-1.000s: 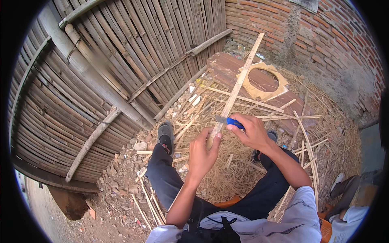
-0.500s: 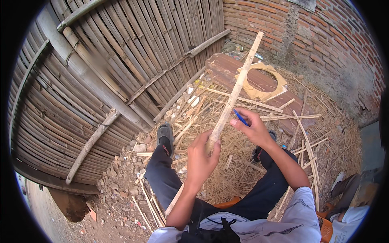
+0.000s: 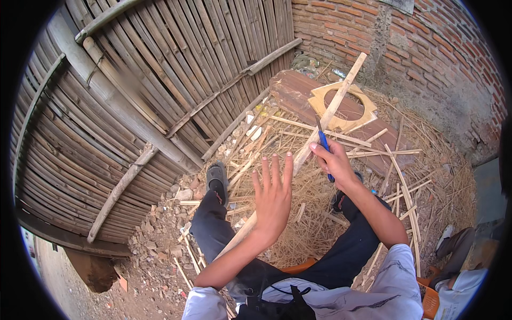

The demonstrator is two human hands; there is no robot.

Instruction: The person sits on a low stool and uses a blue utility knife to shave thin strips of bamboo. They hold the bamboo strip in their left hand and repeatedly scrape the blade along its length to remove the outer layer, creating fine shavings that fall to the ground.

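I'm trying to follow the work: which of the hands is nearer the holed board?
Right. The right hand, holding the knife, is below the holed board in the picture; the left hand is lower and farther left.

1. The straw [image 3: 314, 234] is being lit by bright, even daylight; soft shadows are being cast.
2. Toward the dark edge, the brick wall [image 3: 341, 24] is being curved.
3. The bamboo wall [image 3: 176, 64] is being blurred in one patch.
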